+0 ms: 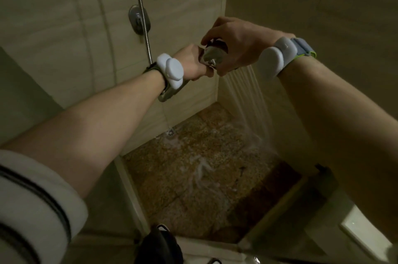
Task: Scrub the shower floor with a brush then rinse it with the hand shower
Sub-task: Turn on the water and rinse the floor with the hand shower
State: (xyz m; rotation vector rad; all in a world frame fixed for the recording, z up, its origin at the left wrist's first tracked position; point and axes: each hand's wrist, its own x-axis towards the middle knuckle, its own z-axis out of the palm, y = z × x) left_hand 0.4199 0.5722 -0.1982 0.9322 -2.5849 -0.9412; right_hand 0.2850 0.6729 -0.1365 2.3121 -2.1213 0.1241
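Sleeve (32, 205): white with dark stripes, lower left, nearest the camera, on the left forearm.

Shoe (159, 244): dark, at the bottom edge, on the near side of the shower threshold, far below the fingers.

Shower floor (193, 177): brown speckled stone, wet, with white foamy streaks near its middle; well below both hands.

Drain (170, 132): small, round and white, at the far left corner of the floor, below the left hand.

Water spray (247, 100): falls from beneath the right-hand fingers and strikes the floor at the right wall.

Left hand (191, 63): white wrist device on a dark strap; fingers curled round the handle of the hand shower.

Hand shower (213, 54): metallic, held between both hands, its head under the right-hand fingers.

Right hand (234, 42): white wrist device on a pale blue strap; fingers curled narrowly over the shower head, pinching it from above.

Hose (142, 9): metal, running up the tiled wall just left of the left hand.

Wall control (137, 19): oval metal plate, beyond and left of the fingers.
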